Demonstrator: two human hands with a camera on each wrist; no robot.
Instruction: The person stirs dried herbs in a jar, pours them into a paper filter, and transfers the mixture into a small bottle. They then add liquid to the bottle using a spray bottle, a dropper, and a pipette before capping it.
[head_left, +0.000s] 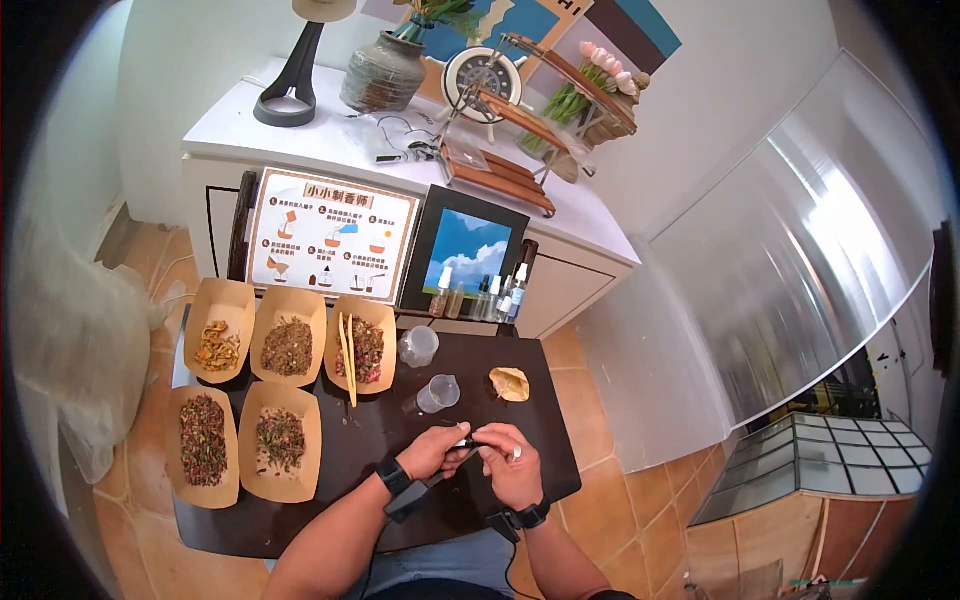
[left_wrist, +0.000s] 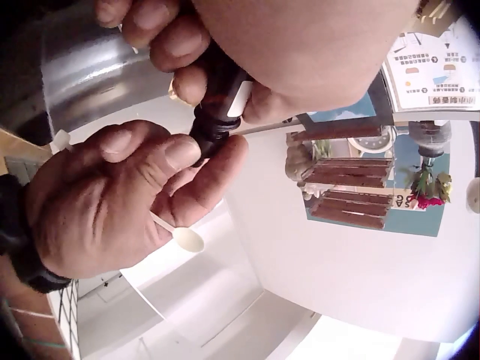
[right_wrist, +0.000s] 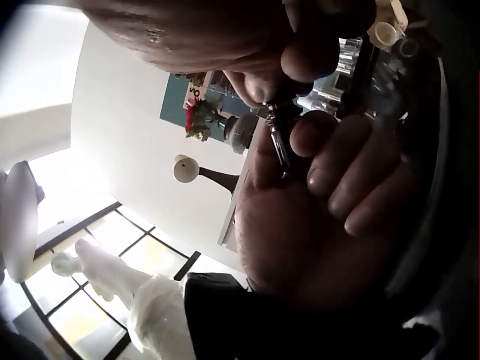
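Note:
My left hand [head_left: 432, 452] grips a small dark bottle [left_wrist: 223, 94] with a white label, low over the near side of the table. The right hand [head_left: 512, 468] pinches the bottle's black cap [left_wrist: 202, 141] between thumb and forefinger; the cap sits at the neck. A small pale spoon [left_wrist: 189, 240] sticks out of the right hand, its handle partly hidden by the fingers. Beyond the hands stand two clear plastic cups [head_left: 438, 395]. To their right lies a crumpled tan paper piece [head_left: 510, 384]. In the right wrist view the fingers are dark and cover most of the bottle.
Several paper trays [head_left: 281, 488] of dried flowers and herbs fill the table's left side. Wooden tweezers [head_left: 348, 362] lie across one. Along the back stand an instruction card [head_left: 332, 235], a dark-framed picture [head_left: 468, 250] and several small bottles [head_left: 493, 298]. A white cabinet [head_left: 565, 285] stands behind.

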